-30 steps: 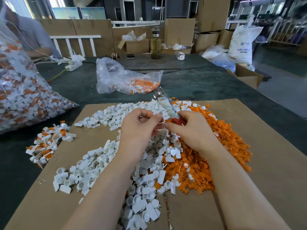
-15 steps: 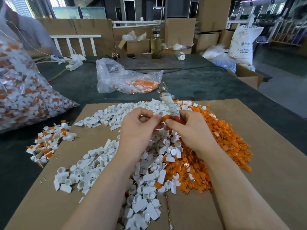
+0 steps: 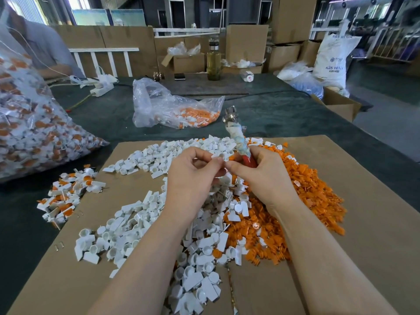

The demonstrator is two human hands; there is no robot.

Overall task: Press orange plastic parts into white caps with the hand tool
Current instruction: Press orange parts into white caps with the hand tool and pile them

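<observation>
Pinching a small white plastic cap [image 3: 218, 156] between thumb and forefinger, the left hand [image 3: 193, 176] meets the right hand [image 3: 261, 176] at the centre of the frame, fingertips almost touching. The right hand grips the hand tool [image 3: 237, 137], red-handled with a rag-wrapped shaft and a metal head that points up and away. Whether an orange part already sits in the cap is hidden by the fingers. This looks like the seating step, just ahead of pressing. Next the tool's working end must be lined up squarely on the cap. Loose white caps [image 3: 145, 223] lie lower centre on the brown cardboard sheet [image 3: 375, 223], with the heap of small orange plastic parts [image 3: 306, 201] at right.
</observation>
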